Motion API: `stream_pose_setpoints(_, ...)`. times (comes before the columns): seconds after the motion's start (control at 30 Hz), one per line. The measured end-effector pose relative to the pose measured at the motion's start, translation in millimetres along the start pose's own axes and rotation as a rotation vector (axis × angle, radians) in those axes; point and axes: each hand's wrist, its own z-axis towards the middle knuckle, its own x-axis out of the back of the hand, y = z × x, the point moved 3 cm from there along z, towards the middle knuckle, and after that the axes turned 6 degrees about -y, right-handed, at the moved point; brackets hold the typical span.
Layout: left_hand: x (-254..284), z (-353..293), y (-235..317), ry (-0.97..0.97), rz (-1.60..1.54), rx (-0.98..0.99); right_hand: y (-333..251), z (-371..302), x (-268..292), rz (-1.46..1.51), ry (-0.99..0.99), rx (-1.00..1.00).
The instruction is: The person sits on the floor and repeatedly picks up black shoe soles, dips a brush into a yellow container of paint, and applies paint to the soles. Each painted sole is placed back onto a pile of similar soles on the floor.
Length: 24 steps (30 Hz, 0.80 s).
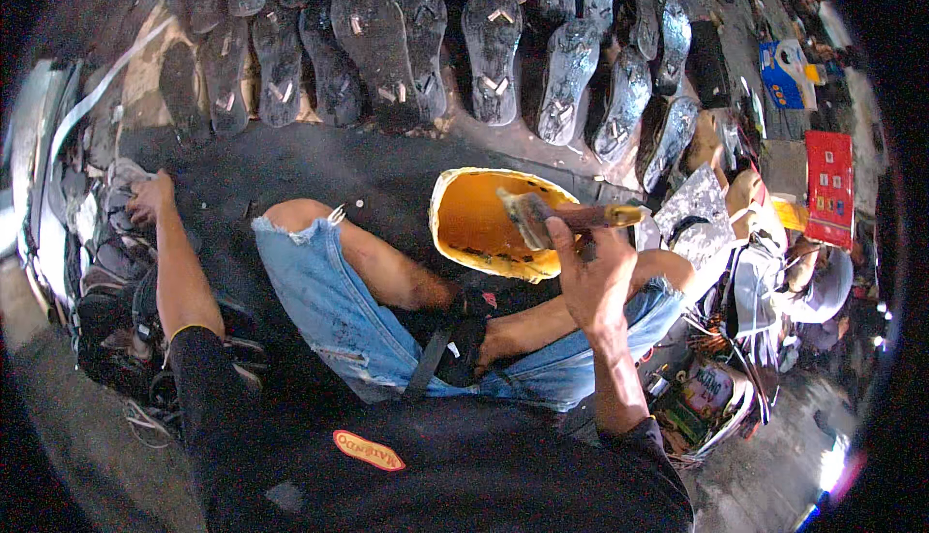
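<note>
My right hand (592, 267) is closed round the wooden handle of a brush (530, 219). Its worn, pale-crusted bristle end hangs over a yellow tub (460, 243) with a ragged rim and dark flecks inside. The tub stands in front of my crossed legs, just left of that hand. Far to the left, my left arm stretches out to a heap of odds and ends. There my left hand (150, 196) has its fingers bent against a greyish, crumpled thing (124, 175); what they grip is too small to make out.
Rows of dark, glossy shoe soles (492, 59) with small pale marks lie across the far side. A black mat (319, 161) spreads before my legs. At the right are a red panel (829, 190), a blue-and-white packet (786, 75) and a basket of containers (711, 393).
</note>
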Motion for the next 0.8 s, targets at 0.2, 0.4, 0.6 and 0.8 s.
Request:
stream_pose_setpoints(0.2,52.1,-62.6,41.7,-0.142,0.079,-0.195,19.2,-22.1,-20.2,-0.118,0.07,0.236)
stream_pose_setpoints(0.4,120.0,-146.7,-4.9,-0.686,-1.494,-0.237,61.1,-18.4,49.6,0.431,0.358,-0.197)
stream_pose_setpoints(0.6,258.4,-419.9,-51.0,0.039,-0.67,-1.064,64.8,-68.2,39.5,0.341,-0.074,-0.281)
stream_pose_setpoints(0.8,258.5,-488.0,-45.9,-0.344,-0.734,-0.992,82.2,-29.2,42.4,1.322,0.241,-0.289)
